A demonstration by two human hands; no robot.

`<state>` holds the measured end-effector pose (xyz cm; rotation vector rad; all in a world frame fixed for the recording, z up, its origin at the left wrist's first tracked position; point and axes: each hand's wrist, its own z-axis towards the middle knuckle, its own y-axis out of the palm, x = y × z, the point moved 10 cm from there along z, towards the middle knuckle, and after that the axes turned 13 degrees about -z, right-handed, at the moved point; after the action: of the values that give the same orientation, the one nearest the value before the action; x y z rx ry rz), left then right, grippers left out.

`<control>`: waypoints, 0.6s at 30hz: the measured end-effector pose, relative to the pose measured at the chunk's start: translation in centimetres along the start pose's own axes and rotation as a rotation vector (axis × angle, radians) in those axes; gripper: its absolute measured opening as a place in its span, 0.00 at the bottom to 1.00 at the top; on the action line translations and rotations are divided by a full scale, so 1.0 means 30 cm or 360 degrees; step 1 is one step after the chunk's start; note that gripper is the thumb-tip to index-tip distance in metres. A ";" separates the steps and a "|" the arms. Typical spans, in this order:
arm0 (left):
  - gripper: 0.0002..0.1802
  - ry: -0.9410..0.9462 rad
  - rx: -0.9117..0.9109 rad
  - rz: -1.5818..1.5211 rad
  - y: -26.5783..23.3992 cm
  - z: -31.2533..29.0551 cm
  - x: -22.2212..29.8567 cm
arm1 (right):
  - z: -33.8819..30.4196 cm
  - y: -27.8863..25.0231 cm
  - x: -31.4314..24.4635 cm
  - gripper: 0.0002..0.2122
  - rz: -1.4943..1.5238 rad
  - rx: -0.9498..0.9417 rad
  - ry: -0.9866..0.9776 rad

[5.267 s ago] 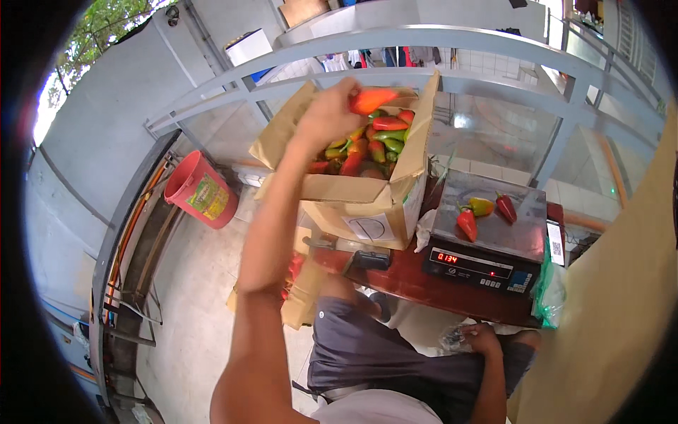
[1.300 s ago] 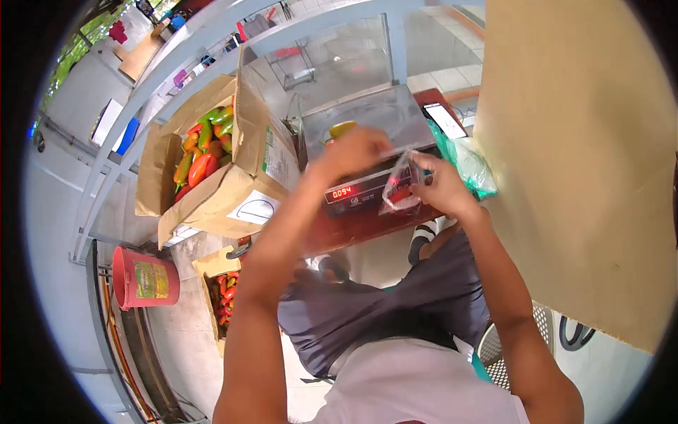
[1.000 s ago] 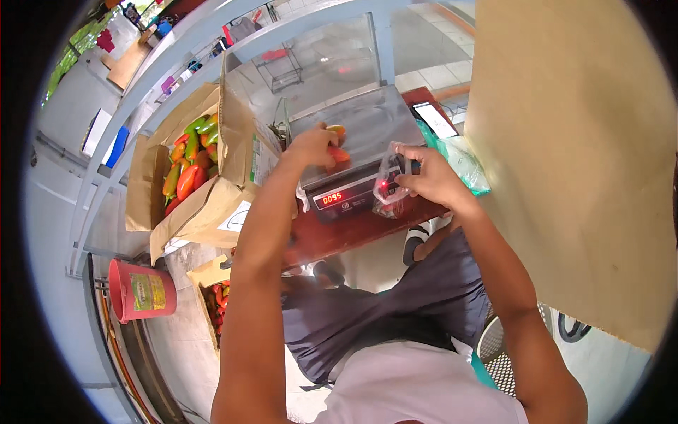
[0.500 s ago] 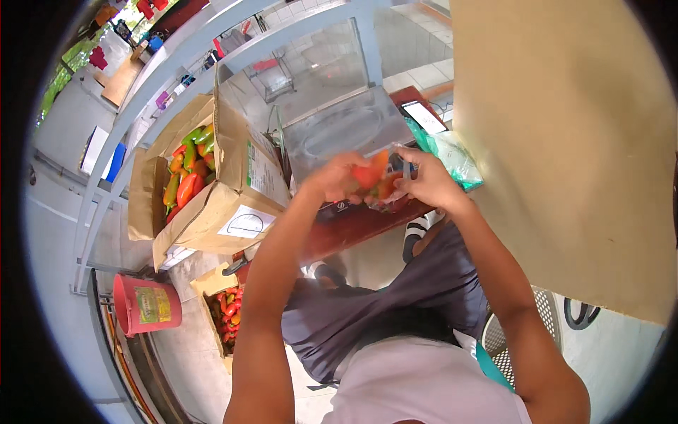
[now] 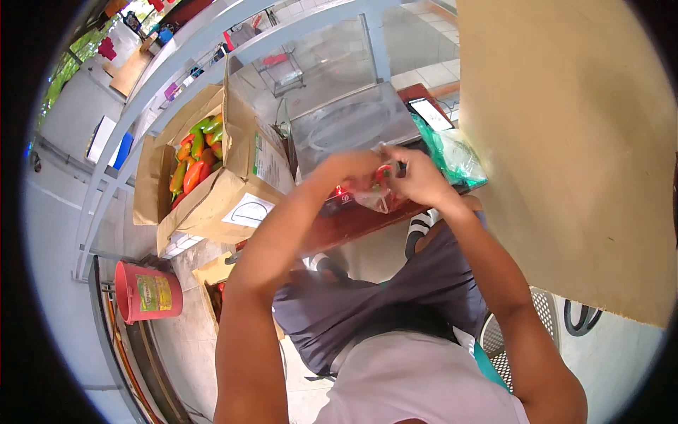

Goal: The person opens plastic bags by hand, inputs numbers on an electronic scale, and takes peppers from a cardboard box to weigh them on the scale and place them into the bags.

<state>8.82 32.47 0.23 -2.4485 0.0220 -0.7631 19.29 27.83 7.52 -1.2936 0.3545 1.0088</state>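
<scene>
A clear plastic bag (image 5: 379,201) with red peppers (image 5: 383,172) inside hangs in front of me, above the edge of a dark red bench. The fingers of my right hand (image 5: 421,178) pinch its upper rim on the right side. Across the bag's mouth reaches my left hand (image 5: 353,169), smeared by motion. Its fingers are partly hidden, and I cannot make out whether a pepper is in them. Just behind both hands lies the flat metal plate (image 5: 353,124) of what looks like a weighing scale with a red lit display.
To the left stands an open cardboard box (image 5: 236,166) of green, orange and red peppers (image 5: 198,166). Below it are a smaller box (image 5: 212,275) and a pink bucket (image 5: 148,291). Green and clear plastic bags (image 5: 452,159) and a phone (image 5: 431,114) lie right of the plate.
My left hand, which held a red-orange pepper beside the bag, has moved right to the bag's mouth. That pepper no longer shows in the hand. The bag now hangs slightly further left.
</scene>
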 end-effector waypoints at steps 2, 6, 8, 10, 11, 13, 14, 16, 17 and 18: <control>0.26 -0.0195 -0.0048 -0.0205 -0.042 -0.040 -0.001 | 0.005 -0.015 0.030 0.32 0.0072 -0.0178 0.0265; 0.21 0.0093 -0.0094 -0.0667 -0.109 -0.220 0.088 | 0.070 -0.105 -0.012 0.31 0.0245 -0.0082 0.0186; 0.21 0.0160 0.0025 -0.0400 -0.154 -0.297 0.079 | 0.125 -0.127 -0.085 0.31 0.0460 -0.0282 0.0404; 0.22 0.0245 0.0130 -0.0113 -0.199 -0.347 0.099 | 0.207 -0.180 -0.115 0.31 0.0446 -0.0321 0.0340; 0.20 0.0566 0.0406 -0.0170 -0.278 -0.399 0.153 | 0.247 -0.221 -0.151 0.31 0.0448 -0.0278 0.0282; 0.19 0.0903 0.0705 -0.0211 -0.350 -0.471 0.210 | 0.305 -0.297 -0.227 0.31 0.0475 -0.0166 0.0184; 0.15 0.1151 0.0922 -0.0026 -0.345 -0.519 0.252 | 0.320 -0.315 -0.265 0.31 0.0463 -0.0171 0.0158; 0.12 0.1394 0.1172 0.0177 -0.362 -0.589 0.286 | 0.351 -0.348 -0.340 0.33 0.0587 -0.0154 0.0100; 0.10 0.1143 0.1235 0.0024 -0.406 -0.586 0.267 | 0.354 -0.367 -0.356 0.33 0.0569 -0.0166 0.0074; 0.08 0.0885 0.1296 -0.0125 -0.446 -0.593 0.225 | 0.347 -0.397 -0.377 0.30 0.0308 -0.0151 -0.0003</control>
<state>3.12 33.30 22.77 -1.4369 -0.1462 -1.1830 19.18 33.25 26.20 -1.3627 0.4412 1.2016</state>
